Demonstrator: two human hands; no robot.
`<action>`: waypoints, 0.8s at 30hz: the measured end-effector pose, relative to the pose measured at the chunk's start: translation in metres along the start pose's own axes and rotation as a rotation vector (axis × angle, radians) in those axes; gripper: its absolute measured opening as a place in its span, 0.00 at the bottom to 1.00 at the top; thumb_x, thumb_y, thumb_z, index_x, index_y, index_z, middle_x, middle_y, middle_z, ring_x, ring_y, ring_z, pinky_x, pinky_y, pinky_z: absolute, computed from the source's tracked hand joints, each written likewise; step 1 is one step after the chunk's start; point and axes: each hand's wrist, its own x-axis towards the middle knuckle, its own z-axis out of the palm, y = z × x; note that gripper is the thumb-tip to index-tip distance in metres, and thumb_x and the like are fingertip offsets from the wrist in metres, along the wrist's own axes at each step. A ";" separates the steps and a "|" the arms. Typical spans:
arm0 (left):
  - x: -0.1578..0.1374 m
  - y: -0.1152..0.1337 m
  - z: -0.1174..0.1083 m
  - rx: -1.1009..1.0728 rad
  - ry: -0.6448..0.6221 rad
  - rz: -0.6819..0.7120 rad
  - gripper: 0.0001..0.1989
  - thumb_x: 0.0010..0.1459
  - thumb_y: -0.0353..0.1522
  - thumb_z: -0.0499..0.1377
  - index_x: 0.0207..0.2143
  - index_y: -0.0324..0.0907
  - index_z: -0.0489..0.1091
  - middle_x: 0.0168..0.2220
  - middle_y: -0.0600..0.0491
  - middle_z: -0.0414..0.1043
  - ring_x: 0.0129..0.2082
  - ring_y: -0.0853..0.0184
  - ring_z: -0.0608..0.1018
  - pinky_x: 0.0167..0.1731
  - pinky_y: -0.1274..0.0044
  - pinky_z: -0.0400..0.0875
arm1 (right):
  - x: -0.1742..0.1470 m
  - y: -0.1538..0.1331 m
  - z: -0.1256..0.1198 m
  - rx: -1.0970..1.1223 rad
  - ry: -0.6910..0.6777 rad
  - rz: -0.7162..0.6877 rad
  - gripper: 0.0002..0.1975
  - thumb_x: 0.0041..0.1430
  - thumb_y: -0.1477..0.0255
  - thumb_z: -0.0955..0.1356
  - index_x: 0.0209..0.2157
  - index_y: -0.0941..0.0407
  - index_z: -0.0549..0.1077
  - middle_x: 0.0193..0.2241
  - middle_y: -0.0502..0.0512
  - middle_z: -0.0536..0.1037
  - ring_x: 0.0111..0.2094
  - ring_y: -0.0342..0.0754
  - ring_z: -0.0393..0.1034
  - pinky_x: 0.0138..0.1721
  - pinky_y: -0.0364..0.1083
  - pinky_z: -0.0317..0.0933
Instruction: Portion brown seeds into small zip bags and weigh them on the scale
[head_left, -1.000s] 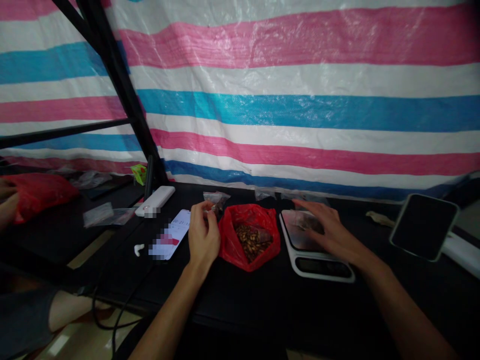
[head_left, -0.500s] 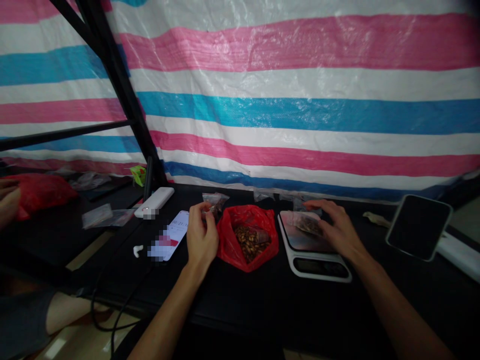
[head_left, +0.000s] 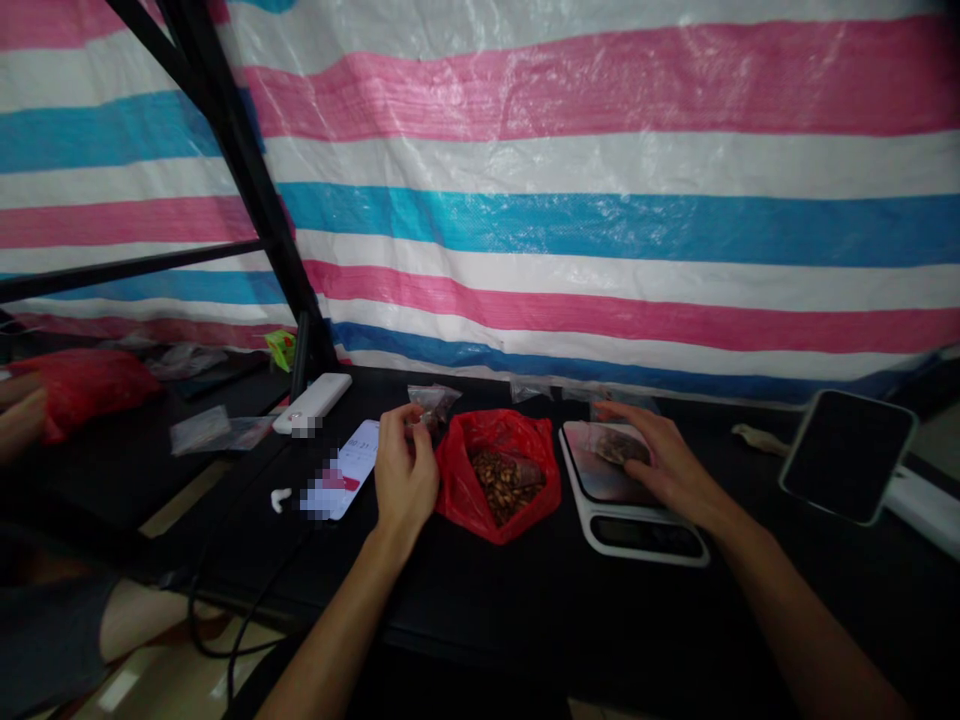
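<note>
At the far left a co-worker's hand (head_left: 21, 412) rests against a red plastic sack (head_left: 105, 388), beside loose clear pouches (head_left: 201, 432). Next come a white power bank (head_left: 315, 402), a single earbud (head_left: 280, 499) and a lit smartphone (head_left: 356, 470), its screen turned up, presumably so that its large digits can be read at a glance.

The person's left hand (head_left: 407, 468) curls, thumb near fingertips, just beside a small clear bag (head_left: 436, 400); whether it pinches that bag I cannot tell. To its right an open red plastic bag (head_left: 469, 495) stands between the two hands, mouth spread wide, probably to keep its brown kernels (head_left: 504, 488) (seeds or beans, too small to say) within easy reach of either one.

A digital kitchen scale (head_left: 589, 535) follows, its display facing the person, likely for reading. On its plate lies a clear packet with brown contents (head_left: 621, 447), and the right hand (head_left: 649, 440) spreads over and around it, thumb apart from the fingers. Farther right a dark-screened phone (head_left: 847, 455) leans tilted.

The surface is a matte black tabletop (head_left: 487, 620), edged at left by a black metal frame (head_left: 247, 190). Behind hangs a striped tarpaulin (head_left: 600, 225) in pink, blue and white; the light is dim.
</note>
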 end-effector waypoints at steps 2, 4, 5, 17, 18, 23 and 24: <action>0.001 0.000 0.000 0.008 0.016 -0.004 0.08 0.68 0.32 0.52 0.46 0.45 0.68 0.43 0.50 0.71 0.40 0.61 0.75 0.42 0.69 0.69 | 0.000 0.000 0.000 -0.014 -0.006 -0.001 0.37 0.50 0.75 0.66 0.63 0.46 0.67 0.57 0.56 0.76 0.60 0.62 0.67 0.61 0.64 0.56; 0.001 0.000 0.000 0.009 0.023 -0.004 0.08 0.68 0.32 0.52 0.46 0.45 0.68 0.43 0.51 0.71 0.41 0.61 0.75 0.43 0.69 0.68 | 0.000 0.000 0.000 -0.029 -0.010 -0.007 0.36 0.51 0.75 0.67 0.64 0.46 0.67 0.56 0.56 0.77 0.59 0.62 0.68 0.60 0.64 0.56; 0.001 0.000 0.000 0.006 0.019 -0.003 0.08 0.68 0.32 0.52 0.47 0.45 0.68 0.44 0.51 0.71 0.41 0.61 0.75 0.42 0.69 0.68 | 0.000 0.000 0.000 -0.035 -0.014 -0.011 0.35 0.53 0.74 0.67 0.64 0.47 0.67 0.56 0.57 0.77 0.59 0.62 0.69 0.60 0.64 0.57; 0.001 -0.001 0.002 -0.011 0.027 0.005 0.08 0.68 0.31 0.52 0.46 0.45 0.68 0.44 0.50 0.71 0.41 0.62 0.75 0.41 0.70 0.69 | 0.003 -0.004 0.012 -0.086 0.052 -0.028 0.22 0.66 0.67 0.68 0.60 0.51 0.71 0.50 0.60 0.79 0.50 0.58 0.75 0.54 0.61 0.66; 0.000 -0.001 0.003 -0.013 0.027 0.011 0.08 0.68 0.31 0.52 0.46 0.45 0.68 0.44 0.50 0.71 0.41 0.62 0.75 0.41 0.70 0.69 | 0.004 -0.010 0.014 -0.070 0.072 -0.040 0.21 0.68 0.69 0.66 0.61 0.51 0.71 0.50 0.60 0.79 0.50 0.57 0.75 0.53 0.60 0.68; -0.001 -0.001 0.004 -0.021 0.011 0.013 0.08 0.69 0.31 0.51 0.47 0.45 0.68 0.45 0.49 0.71 0.43 0.61 0.75 0.42 0.70 0.69 | 0.002 -0.055 0.032 -0.132 0.068 -0.295 0.23 0.70 0.74 0.64 0.65 0.49 0.67 0.51 0.59 0.79 0.50 0.55 0.74 0.53 0.56 0.67; -0.001 -0.001 0.004 -0.026 0.009 0.008 0.08 0.69 0.32 0.51 0.47 0.45 0.68 0.46 0.49 0.71 0.43 0.61 0.75 0.43 0.70 0.70 | 0.002 -0.063 0.037 -0.160 0.044 -0.361 0.25 0.70 0.77 0.63 0.66 0.50 0.65 0.52 0.59 0.79 0.51 0.55 0.73 0.54 0.57 0.66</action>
